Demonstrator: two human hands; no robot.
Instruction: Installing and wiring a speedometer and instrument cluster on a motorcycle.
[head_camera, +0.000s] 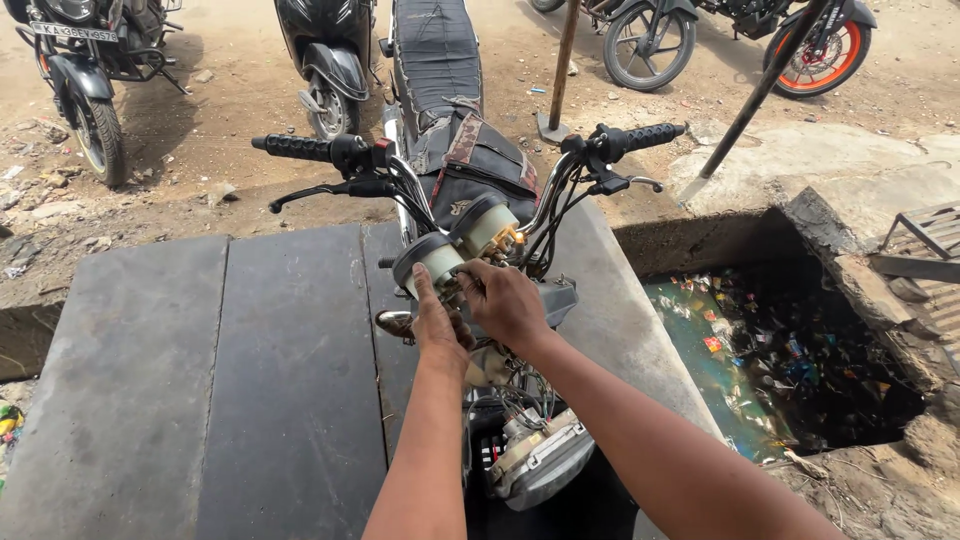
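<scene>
A motorcycle (436, 60) stands in front of me, its handlebar (300, 148) stretching left and right with black grips. Two round gauge housings (487, 226) sit behind the bars, the left gauge (432, 257) nearest me. My left hand (437, 325) presses against the back of the left gauge, index finger pointing up along it. My right hand (505, 300) is closed on something small at the back of that gauge; the part itself is hidden by my fingers. Below my arms the detached headlight (545, 460) and loose wires hang.
Grey stone slabs (200, 380) lie under the front wheel. An open drain pit (780, 360) with dirty water and litter gapes at the right. Other motorcycles (85, 70) and a scooter (330, 50) are parked on the dirt behind. A metal pole (562, 65) stands nearby.
</scene>
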